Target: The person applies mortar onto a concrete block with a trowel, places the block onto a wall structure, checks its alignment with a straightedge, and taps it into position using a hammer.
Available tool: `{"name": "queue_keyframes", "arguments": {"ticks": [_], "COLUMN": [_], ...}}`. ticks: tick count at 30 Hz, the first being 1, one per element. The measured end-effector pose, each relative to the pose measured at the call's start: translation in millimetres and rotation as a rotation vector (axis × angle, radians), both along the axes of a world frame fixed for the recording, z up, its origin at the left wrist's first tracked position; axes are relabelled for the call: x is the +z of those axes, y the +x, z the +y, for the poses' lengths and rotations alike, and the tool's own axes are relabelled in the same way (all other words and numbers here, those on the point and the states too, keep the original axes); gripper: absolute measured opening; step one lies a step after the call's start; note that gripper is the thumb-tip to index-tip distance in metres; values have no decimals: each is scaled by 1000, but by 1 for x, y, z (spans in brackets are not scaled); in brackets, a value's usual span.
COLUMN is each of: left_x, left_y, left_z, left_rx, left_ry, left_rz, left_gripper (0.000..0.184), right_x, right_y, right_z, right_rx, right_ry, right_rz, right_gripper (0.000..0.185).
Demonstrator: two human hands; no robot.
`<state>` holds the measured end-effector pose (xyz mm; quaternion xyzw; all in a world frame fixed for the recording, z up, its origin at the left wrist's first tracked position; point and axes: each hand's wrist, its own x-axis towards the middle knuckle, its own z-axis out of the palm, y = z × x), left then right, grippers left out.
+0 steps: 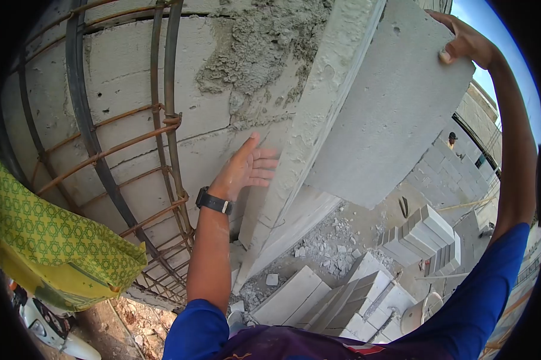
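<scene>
Cloth (54, 228), yellow and green, star-patterned; hangs at far left.

Motorcycle (48, 327), one, white and black, partly in view; on the ground below the cloth.

Reinforcement cage (169, 120), rusty bars, tied at crossings; stands before the block wall.

Block wall (126, 66), pale, jointed, with a patch of rough grey mortar (264, 54) toward the top.

Watch (213, 201), black strap; pale mark on the band, too small to read. Worn on the left wrist.

Left grip (255, 167), bare hand, open, fingers extended and blurred; beside the mortar-coated edge, contact cannot be told.

Mortar-coated edge (309, 129), long, pale, slanting; between left grip and slab.

Rubble (333, 243), pale fragments, on the ground below the slab.

Shirt (486, 294), blue and dark; red-and-white detail at the lower hem of view, not legible.

Slab (390, 102), one, grey, flat-faced, tilted; right of the mortar-coated edge, above the rubble.

Stacked blocks (420, 237), pale, lower right.

Bucket (413, 317), whitish, beside further blocks (354, 300).

Person (452, 138), distant, behind a block wall.

Right grip (462, 45), bare hand, closed on the slab's upper edge, thumb on the near face.
</scene>
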<state>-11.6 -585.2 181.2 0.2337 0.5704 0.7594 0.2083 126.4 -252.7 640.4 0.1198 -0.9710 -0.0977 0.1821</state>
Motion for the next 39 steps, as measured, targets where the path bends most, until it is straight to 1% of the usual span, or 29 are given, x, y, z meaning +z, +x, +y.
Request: {"name": "queue_keyframes", "arguments": {"ticks": [2,3,6,10,11,14,15,18,21,22,24,25,27,29,30,31,34,35,38,39], "left_x": [-2,1,-4,-3,2,-7,-1,-4,-2,-1,4,4,0,-4,-7,-12,-13,-13,-18,-18], "left_y": [-8,-4,-8,0,9,28,41,51,61,66,72,76,85,98,103,106,117,118,123,125], "left_z": [2,5,5,11,10,8,6,0,-2,-3,-7,-8,-7,-3,0,5,10,9,5,4], "left_rx": [-101,-66,-99,-108,2,26,80,104,220,238,283,325,402,450,477,474,483,489,519,531], "left_ry": [-21,-73,-89,74,92,247,262,312,333,351,391,407,437,508,544,604,680,674,643,628], "left_rz": [-31,-28,-68,-207,-284,-198,-200,-205,-156,-151,-128,-128,-133,-167,-185,-192,-217,-205,-177,-159], "left_gripper": [116,121,123,126,94,81,69,57,47,47,47,47,49,49,50,50,51,50,50,51], "right_x": [11,16,18,8,7,4,5,9,14,11,13,15,26,53,55,56,45,42,35,33], "right_y": [-20,-31,-62,-73,-77,-80,-78,-79,-71,-69,-68,-71,-86,-115,-118,-122,-120,-115,-107,-109], "right_z": [-5,-10,-28,-58,-61,-63,-59,-54,-62,-68,-71,-70,-61,-40,-40,-41,-48,-51,-58,-60], "right_rx": [51,79,171,150,149,151,159,251,254,247,307,370,409,366,392,420,514,542,580,555], "right_ry": [15,26,42,-68,-60,-55,-65,-116,-106,-116,-102,-77,-5,85,99,113,106,95,-35,6], "right_rz": [-9,-16,-53,39,42,81,112,97,94,96,100,97,50,-28,12,45,116,139,52,45], "right_gripper": [139,138,138,142,145,147,145,143,144,145,134,121,111,116,113,111,108,108,108,109]}}
